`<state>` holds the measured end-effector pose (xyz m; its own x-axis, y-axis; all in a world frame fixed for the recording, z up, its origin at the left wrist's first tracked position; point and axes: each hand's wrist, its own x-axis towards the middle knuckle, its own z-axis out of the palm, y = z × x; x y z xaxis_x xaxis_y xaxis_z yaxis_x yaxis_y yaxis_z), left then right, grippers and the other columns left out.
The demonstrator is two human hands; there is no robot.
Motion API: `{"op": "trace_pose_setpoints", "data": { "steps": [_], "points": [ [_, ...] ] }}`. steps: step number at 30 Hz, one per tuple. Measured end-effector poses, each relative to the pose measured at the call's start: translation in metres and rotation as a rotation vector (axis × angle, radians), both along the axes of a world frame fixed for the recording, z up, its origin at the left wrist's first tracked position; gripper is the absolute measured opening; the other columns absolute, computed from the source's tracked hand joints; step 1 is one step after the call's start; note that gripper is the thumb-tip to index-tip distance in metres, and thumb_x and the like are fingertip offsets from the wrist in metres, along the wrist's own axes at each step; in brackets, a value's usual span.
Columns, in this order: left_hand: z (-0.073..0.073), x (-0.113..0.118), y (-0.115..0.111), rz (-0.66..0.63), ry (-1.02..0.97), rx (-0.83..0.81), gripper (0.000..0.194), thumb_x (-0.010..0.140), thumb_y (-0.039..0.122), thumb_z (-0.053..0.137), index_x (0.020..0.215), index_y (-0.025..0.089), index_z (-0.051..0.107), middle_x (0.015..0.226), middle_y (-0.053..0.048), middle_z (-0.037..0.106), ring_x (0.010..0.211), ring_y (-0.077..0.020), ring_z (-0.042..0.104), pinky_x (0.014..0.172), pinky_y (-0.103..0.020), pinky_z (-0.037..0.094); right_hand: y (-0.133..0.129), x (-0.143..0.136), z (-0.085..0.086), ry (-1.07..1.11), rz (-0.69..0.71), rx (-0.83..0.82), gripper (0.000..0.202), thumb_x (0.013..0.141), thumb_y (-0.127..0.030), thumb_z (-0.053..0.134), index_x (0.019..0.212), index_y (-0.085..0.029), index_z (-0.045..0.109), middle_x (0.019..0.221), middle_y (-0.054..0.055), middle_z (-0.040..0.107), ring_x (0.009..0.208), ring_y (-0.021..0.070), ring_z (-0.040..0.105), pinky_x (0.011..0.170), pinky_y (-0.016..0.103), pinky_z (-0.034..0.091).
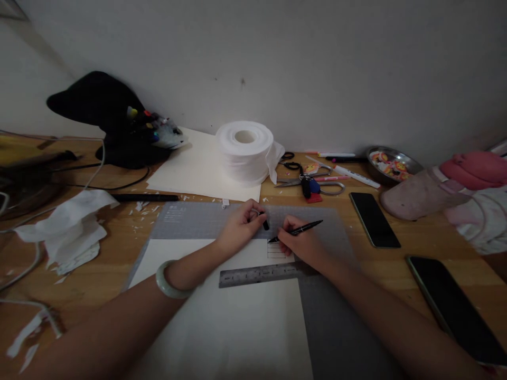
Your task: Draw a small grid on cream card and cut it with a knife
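Observation:
My right hand is closed on a black pen, its tip touching the paper by a small ruled grid of dark lines. Between the fingers of my left hand is a black pen cap; this hand rests at the top edge of the white paper. A metal ruler lies across the sheet, just below the grid. Under the paper is a grey cutting mat.
Behind the mat stand a white tissue roll, scissors and markers. At the right are two phones, a pink-lidded bottle and a metal bowl. Crumpled tissue and cables lie left.

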<state>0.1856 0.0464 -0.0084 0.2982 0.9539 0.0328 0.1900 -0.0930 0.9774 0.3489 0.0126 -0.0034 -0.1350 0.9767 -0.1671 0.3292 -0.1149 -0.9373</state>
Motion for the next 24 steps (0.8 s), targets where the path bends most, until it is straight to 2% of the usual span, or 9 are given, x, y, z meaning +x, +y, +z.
{"op": "trace_pose_setpoints", "data": {
  "steps": [13,24],
  "points": [
    [0.0012,0.0004,-0.0009,-0.012,0.006,0.000,0.013,0.078,0.030,0.051,0.079,0.018,0.047,0.050,0.008,0.037,0.045,-0.0077,0.029,0.046,-0.018,0.023,0.0003,0.0009,0.0009,-0.014,0.005,-0.013,0.018,0.072,-0.019,0.050,0.060,-0.021,0.037,0.041,-0.008,0.048,0.033,0.0079,0.045,0.033,0.018,0.036],
    [0.0006,-0.0004,-0.0006,-0.013,0.006,0.002,0.011,0.079,0.028,0.051,0.078,0.017,0.048,0.048,0.009,0.032,0.043,-0.0067,0.026,0.044,-0.017,0.022,0.0001,0.0014,-0.0008,0.023,0.022,-0.014,0.017,0.071,-0.020,0.050,0.060,-0.021,0.037,0.041,-0.008,0.048,0.034,0.0075,0.045,0.033,0.017,0.036]
  ]
}}
